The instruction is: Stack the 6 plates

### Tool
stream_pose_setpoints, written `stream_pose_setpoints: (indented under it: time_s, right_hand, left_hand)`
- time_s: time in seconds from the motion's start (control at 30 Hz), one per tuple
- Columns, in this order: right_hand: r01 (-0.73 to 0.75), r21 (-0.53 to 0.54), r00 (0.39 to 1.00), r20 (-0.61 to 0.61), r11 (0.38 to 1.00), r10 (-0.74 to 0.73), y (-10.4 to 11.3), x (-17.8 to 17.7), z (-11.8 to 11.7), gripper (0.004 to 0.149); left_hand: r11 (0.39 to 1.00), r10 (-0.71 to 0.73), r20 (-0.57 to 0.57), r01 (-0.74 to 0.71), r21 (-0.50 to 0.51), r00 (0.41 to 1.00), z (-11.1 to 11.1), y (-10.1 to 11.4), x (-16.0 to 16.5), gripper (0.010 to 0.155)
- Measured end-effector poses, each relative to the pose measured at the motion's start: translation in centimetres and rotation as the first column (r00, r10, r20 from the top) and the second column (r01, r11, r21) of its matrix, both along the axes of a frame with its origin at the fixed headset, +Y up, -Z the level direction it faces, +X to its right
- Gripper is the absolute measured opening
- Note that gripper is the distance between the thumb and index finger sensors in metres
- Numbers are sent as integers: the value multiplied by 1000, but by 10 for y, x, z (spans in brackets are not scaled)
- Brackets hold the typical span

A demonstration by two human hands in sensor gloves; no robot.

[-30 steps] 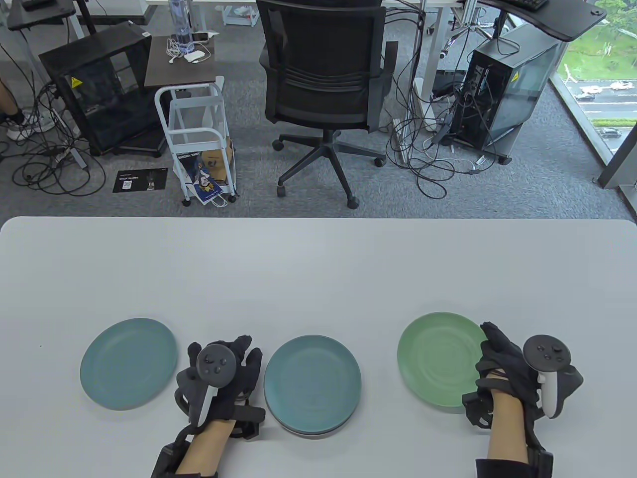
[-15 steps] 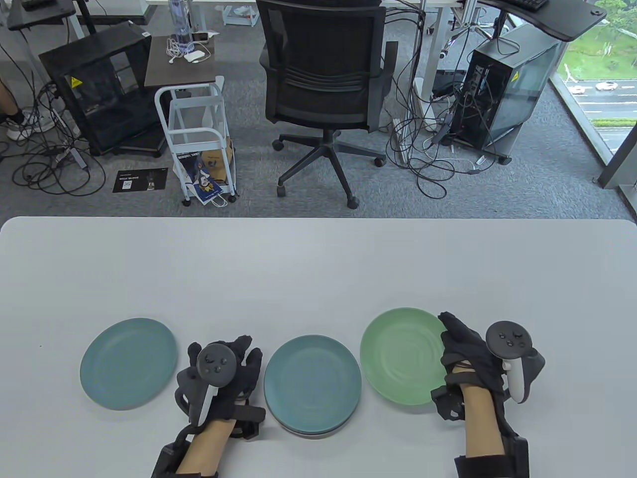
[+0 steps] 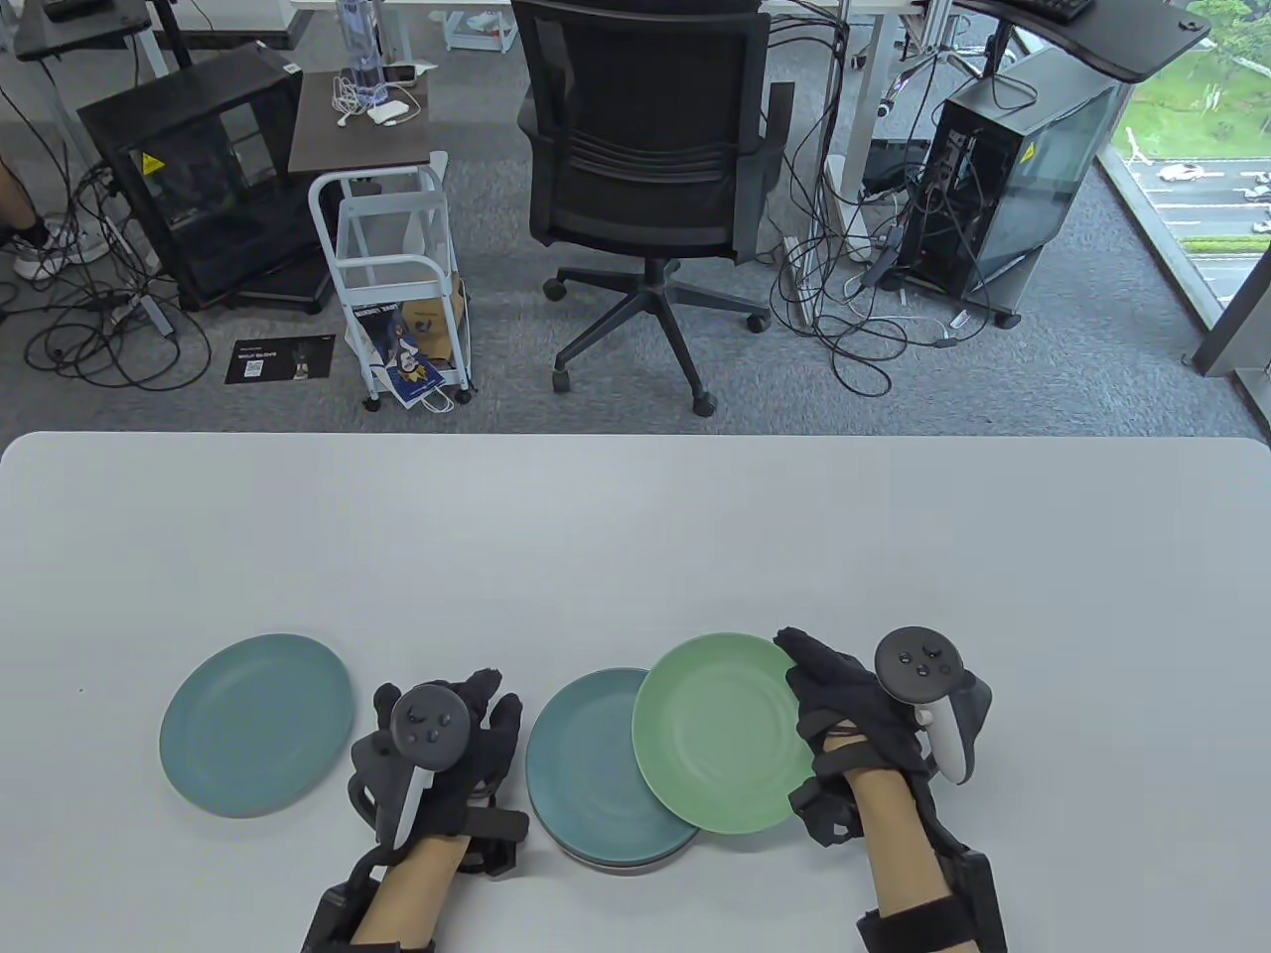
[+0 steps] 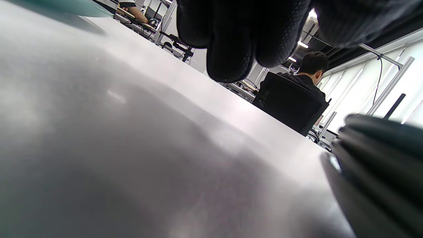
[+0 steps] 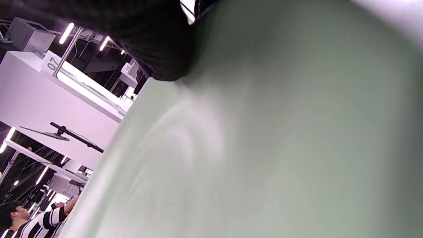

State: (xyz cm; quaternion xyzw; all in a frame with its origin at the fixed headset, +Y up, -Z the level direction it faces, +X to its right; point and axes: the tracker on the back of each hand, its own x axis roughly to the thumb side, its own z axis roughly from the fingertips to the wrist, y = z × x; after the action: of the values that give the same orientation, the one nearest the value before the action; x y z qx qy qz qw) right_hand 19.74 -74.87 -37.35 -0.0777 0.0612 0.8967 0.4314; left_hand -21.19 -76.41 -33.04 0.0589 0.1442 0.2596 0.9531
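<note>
Hands come in from the near edge of the table (image 3: 635, 536). The left hand (image 3: 437, 759) rests on the table between two plates. Its fingers (image 4: 231, 43) are curled and close together, and they hold nothing. They sit just above the table top in the left wrist view.

The right hand (image 3: 859, 720) grips the green plate (image 3: 720, 749) by its right rim. The fingers clamp on that rim. In the right wrist view one dark fingertip (image 5: 165, 49) presses on the plate's green face (image 5: 264, 148), which fills most of that view.

The green plate lies partly over the stack of blue plates (image 3: 596, 769). It covers the right part of the stack and sticks out past it to the right. I cannot tell if the green plate touches the stack or is just above it. The stack sits near the front edge, just right of the left hand. Its layered rims (image 4: 380, 158) show dark and close in the left wrist view. How many plates are in it I cannot tell.

One more blue plate (image 3: 256, 725) lies flat and alone on the table, left of the left hand.

Past the far edge of the table stands a black office chair (image 3: 645, 149) on grey carpet. A small white cart (image 3: 397, 278) is to its left, and a black computer case (image 3: 1003, 179) with many cables is to its right.
</note>
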Motion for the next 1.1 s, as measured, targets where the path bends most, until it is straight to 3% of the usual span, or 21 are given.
stream_pose_setpoints:
  time_s: [0.37, 0.5, 0.67, 0.8, 0.93, 1.1]
  right_hand:
    - [-11, 3, 992, -125, 1000, 11, 1, -47, 1, 43]
    - [56, 37, 988, -150, 998, -50, -2, -57, 5, 48]
    - [-118, 187, 977, -156, 975, 148, -4, -58, 9, 53]
    - [-327, 314, 922, -103, 891, 374, -7, -57, 13, 55]
    - [-445, 328, 864, -89, 833, 496, -13, -56, 14, 60]
    - [-534, 338, 805, -76, 775, 588, -11, -55, 16, 71]
  left_hand:
    - [1000, -2, 0, 2, 0, 1000, 0, 0, -1, 57]
    - [1000, 1, -1, -1, -2, 1000, 0, 0, -1, 57]
    - [1000, -9, 2, 9, 7, 1000, -1, 1, 0, 58]
    - [1000, -21, -6, 21, 18, 1000, 1, 6, 1, 58]
    - [999, -40, -45, 41, 8, 998, 1, 10, -3, 58]
    - [991, -130, -174, 122, -60, 976, -2, 12, -23, 60]
